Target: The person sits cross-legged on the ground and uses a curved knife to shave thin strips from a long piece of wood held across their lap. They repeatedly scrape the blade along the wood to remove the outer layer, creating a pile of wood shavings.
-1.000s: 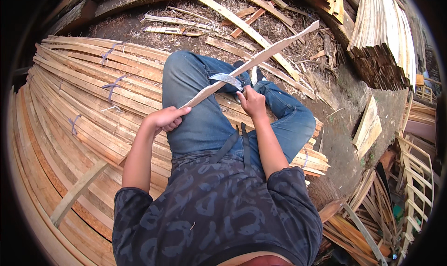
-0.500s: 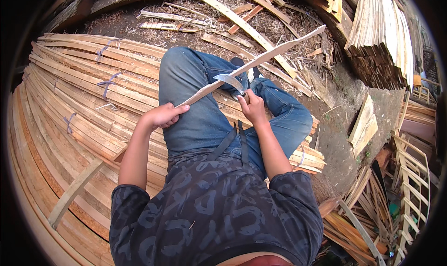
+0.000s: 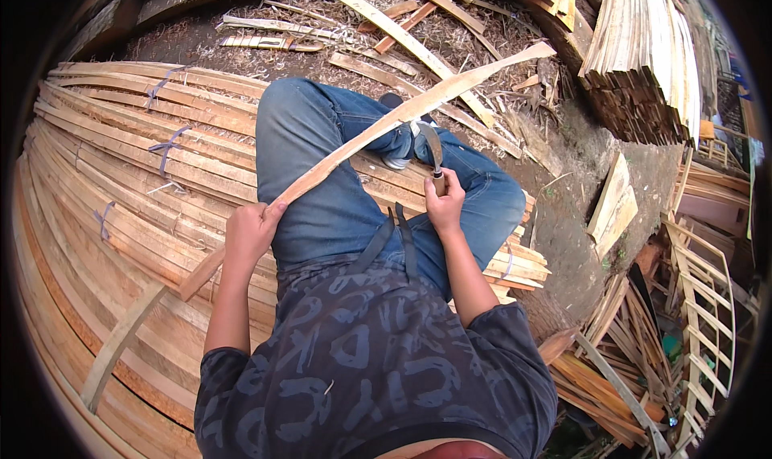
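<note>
My left hand (image 3: 253, 230) is closed around the lower part of a long, thin wooden strip (image 3: 346, 152), thumb lying along it. The strip slants up and away to the right across my thigh, its far end free. My right hand (image 3: 445, 202) grips the short wooden handle of a hooked knife (image 3: 434, 149), held upright over my crossed legs. The blade stands just right of the strip, its tip close to it; whether they touch I cannot tell. A short piece of wood (image 3: 201, 274) shows beside my left wrist; the forearm hides whether it belongs to the strip.
Bundles of wooden strips (image 3: 104, 121), tied with purple bands, lie under and left of me. Loose strips and shavings (image 3: 410, 49) cover the ground ahead. A tall stack of boards (image 3: 635, 65) stands far right, a slatted wooden frame (image 3: 708, 322) below it.
The knife has come back toward me and right, turning from across the strip to upright. My left hand has moved nearer my body and left, now gripping with the thumb on top.
</note>
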Demonstrator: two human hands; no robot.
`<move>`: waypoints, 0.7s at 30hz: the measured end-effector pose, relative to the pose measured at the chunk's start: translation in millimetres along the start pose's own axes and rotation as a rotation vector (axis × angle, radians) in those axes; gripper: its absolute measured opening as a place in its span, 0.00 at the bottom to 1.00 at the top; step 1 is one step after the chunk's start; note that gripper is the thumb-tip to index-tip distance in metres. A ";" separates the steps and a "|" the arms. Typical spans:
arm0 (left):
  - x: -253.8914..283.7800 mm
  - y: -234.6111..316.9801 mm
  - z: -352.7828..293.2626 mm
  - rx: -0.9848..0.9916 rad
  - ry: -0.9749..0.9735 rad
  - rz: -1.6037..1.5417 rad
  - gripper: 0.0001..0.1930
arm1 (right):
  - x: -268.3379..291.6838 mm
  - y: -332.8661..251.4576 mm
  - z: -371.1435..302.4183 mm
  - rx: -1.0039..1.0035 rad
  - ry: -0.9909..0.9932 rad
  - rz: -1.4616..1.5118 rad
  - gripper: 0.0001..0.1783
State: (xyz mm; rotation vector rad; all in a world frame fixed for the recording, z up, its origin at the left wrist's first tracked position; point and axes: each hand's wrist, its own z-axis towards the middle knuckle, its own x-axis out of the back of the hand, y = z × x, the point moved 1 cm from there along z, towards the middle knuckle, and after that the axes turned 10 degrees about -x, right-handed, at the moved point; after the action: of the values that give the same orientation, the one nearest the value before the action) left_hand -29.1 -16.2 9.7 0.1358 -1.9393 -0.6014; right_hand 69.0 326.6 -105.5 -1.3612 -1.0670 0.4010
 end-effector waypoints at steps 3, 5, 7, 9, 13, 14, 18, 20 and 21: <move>-0.5 -14.6 -6.3 -0.032 0.044 0.033 0.32 | 8.1 5.9 -1.3 -0.118 0.044 0.096 0.07; -3.6 -23.6 -7.4 -0.066 0.073 0.053 0.31 | 13.0 9.7 -0.6 -0.208 0.053 0.122 0.09; -5.3 -25.4 -4.0 -0.081 0.065 0.041 0.31 | 16.1 4.7 2.0 -0.148 0.095 0.057 0.10; -7.3 -26.0 -1.1 -0.086 0.055 0.025 0.31 | 25.1 -11.5 0.0 -0.116 0.038 -0.075 0.11; -14.3 -27.6 1.5 -0.062 0.047 -0.014 0.31 | 32.6 -37.6 -2.1 -0.011 -0.041 -0.248 0.10; -16.4 -28.7 2.0 -0.052 0.049 -0.025 0.31 | 34.0 -42.6 -2.7 -0.004 -0.059 -0.278 0.10; -18.9 -35.4 5.5 -0.071 0.046 -0.044 0.32 | 40.8 -53.6 0.8 0.096 -0.037 -0.373 0.11; -19.5 -36.8 7.5 -0.076 0.044 -0.044 0.32 | 43.1 -58.0 3.8 0.105 -0.040 -0.438 0.11; -19.6 -38.3 7.7 -0.081 0.036 -0.036 0.32 | 45.2 -59.5 6.4 0.111 -0.042 -0.472 0.11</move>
State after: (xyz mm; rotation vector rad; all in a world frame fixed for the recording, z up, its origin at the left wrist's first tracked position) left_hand -33.9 -39.7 -26.8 0.1296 -1.8786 -0.6955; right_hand 66.9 351.6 -34.8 -0.9667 -1.3374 0.1359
